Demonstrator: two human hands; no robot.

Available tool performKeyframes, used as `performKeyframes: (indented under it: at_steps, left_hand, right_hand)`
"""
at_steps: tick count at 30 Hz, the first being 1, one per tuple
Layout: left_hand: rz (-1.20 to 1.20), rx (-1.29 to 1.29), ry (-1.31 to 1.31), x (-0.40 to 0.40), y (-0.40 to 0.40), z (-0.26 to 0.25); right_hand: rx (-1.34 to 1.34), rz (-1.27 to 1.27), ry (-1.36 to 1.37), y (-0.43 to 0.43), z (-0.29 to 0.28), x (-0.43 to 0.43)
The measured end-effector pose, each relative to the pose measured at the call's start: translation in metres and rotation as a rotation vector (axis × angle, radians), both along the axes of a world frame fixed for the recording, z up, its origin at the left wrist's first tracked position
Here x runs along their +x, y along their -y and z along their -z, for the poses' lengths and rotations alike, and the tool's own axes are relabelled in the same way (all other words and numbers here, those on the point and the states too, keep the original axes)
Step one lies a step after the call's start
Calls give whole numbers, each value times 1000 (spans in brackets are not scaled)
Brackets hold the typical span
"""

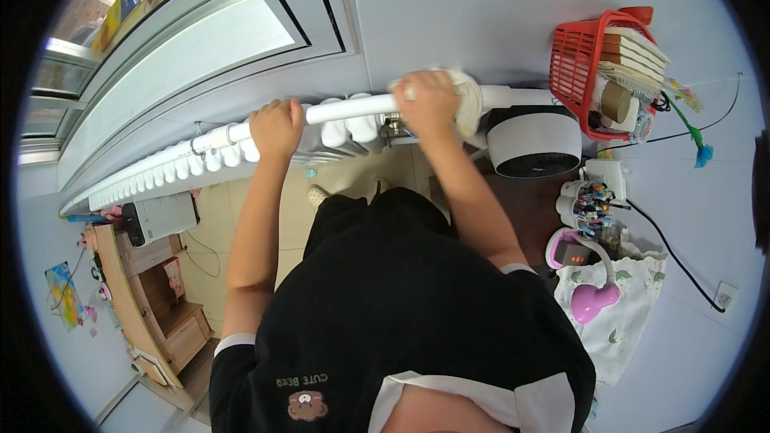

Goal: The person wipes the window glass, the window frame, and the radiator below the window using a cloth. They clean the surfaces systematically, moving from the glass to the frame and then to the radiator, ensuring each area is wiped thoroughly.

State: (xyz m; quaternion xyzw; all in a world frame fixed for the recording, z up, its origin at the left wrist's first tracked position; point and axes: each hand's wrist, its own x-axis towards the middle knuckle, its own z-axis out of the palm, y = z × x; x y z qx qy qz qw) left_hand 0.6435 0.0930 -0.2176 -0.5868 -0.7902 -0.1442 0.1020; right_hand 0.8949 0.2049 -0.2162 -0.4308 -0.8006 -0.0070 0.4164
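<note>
A white pipe (349,109) runs along the wall above a white column radiator (334,132). My left hand (278,127) is wrapped around the pipe, left of the picture's middle. My right hand (426,102) holds a cream cloth (468,102) against the same pipe, further right; the cloth hangs over the pipe beside the fingers, and the hand looks slightly blurred. Brass-coloured valve fittings (393,124) show below the pipe, close to my right wrist.
Right of the cloth are a white round appliance (534,138) and a red plastic basket (574,66) with notebooks. A pink desk lamp (592,302) and pen holders (580,204) stand lower right. A window frame (325,6) is upper left; a printer (163,218) and wooden desk (135,313) are left.
</note>
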Motion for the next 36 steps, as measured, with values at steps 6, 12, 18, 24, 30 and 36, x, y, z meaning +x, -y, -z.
performKeyframes:
  at_steps: [6, 12, 18, 24, 30, 36]
  left_hand:
    - [-2, 31, -12, -2, 1, 1]
    - [-9, 118, 16, -2, 4, 7]
    - [0, 162, -6, -1, -1, 8]
    - [13, 149, -11, -3, 0, 7]
    - [-16, 56, -1, -2, 3, 4]
    - [507, 383, 416, 6, 21, -10]
  right_hand:
    - [-2, -200, -177, 19, -5, -41]
    - [85, 26, 20, -23, -1, 63]
    - [-151, 69, -102, 4, 2, 3]
    - [-570, -272, -613, 56, -14, -52]
    - [-1213, -185, -1709, 45, -36, -2]
    - [-1231, -420, -1974, 33, -69, -1]
